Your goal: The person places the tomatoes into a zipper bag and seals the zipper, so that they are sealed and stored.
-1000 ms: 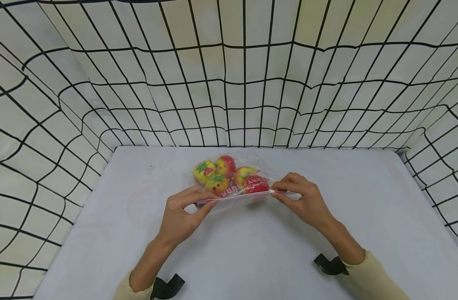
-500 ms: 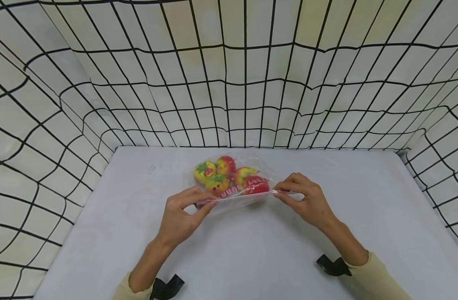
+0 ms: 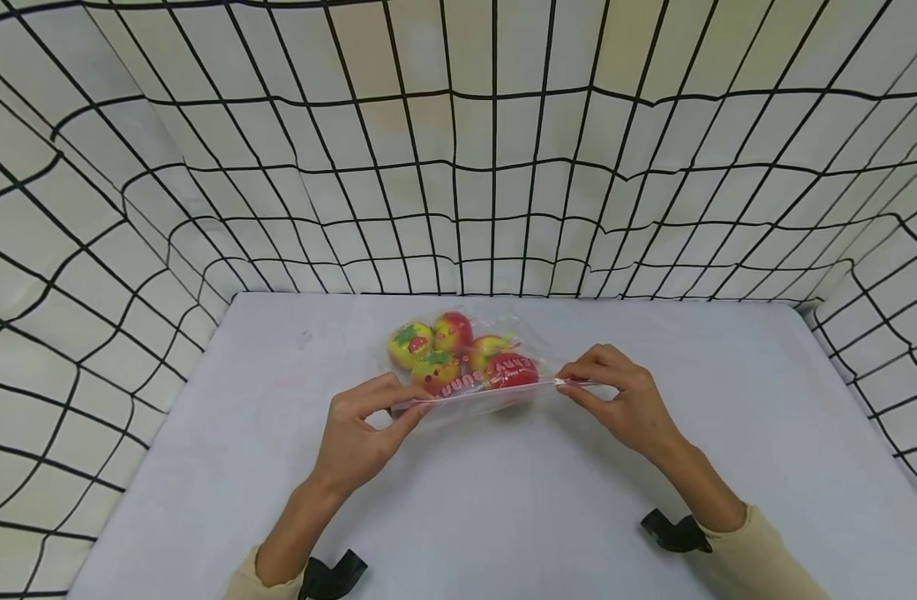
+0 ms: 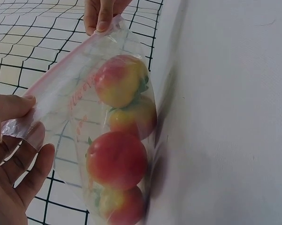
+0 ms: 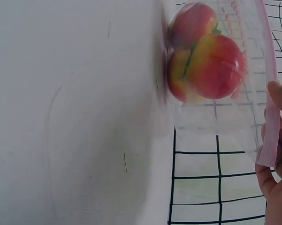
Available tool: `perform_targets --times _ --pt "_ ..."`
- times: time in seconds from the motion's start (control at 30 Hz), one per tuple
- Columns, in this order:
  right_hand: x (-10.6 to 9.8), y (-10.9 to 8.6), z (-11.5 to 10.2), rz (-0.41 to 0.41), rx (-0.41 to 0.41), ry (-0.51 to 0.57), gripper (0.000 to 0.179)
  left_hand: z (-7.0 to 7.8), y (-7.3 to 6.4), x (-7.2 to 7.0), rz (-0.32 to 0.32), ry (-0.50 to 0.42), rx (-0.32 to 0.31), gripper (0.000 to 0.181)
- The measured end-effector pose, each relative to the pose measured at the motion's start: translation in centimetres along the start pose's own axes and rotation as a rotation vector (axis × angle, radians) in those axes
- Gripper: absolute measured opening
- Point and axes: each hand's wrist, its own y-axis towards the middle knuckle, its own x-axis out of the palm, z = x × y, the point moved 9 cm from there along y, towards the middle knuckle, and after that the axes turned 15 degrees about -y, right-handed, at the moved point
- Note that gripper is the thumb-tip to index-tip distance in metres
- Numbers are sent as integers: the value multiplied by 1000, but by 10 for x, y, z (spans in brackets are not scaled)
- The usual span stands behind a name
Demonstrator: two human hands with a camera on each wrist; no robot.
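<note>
A clear zip bag [image 3: 529, 333] with red lettering and a pink zip strip [image 4: 54, 70] stands on the white table, its zip edge toward me. Inside lie several round red-and-yellow fruits [image 4: 117, 159], some with green leaves and small printed faces. My left hand [image 3: 364, 425] pinches the left end of the zip edge between thumb and forefinger, the other fingers bent behind the plastic. At the right part of the edge, my right hand [image 3: 616, 400] pinches the strip by a small white piece [image 3: 559, 382] at its fingertips. Both hands hold the edge stretched nearly straight.
A black net [image 3: 492, 192] hangs along the back and both sides of the white table [image 3: 503, 517], with pale walls behind it. Black wrist mounts [image 3: 334, 575] sit at the sleeve cuffs.
My right hand has slid a little to the right along the zip edge, and the white piece with it. The left hand, the bag and the fruits stay nearly in place.
</note>
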Motion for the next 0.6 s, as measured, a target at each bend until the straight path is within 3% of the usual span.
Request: perform_targets --times 0.33,0.6 --pt "-3 -3 4 14 -10 -7 34 0 -1 -1 2 -16 31 16" --pt "-6 -5 9 25 -10 -18 32 0 -1 -3 4 -25 20 16"
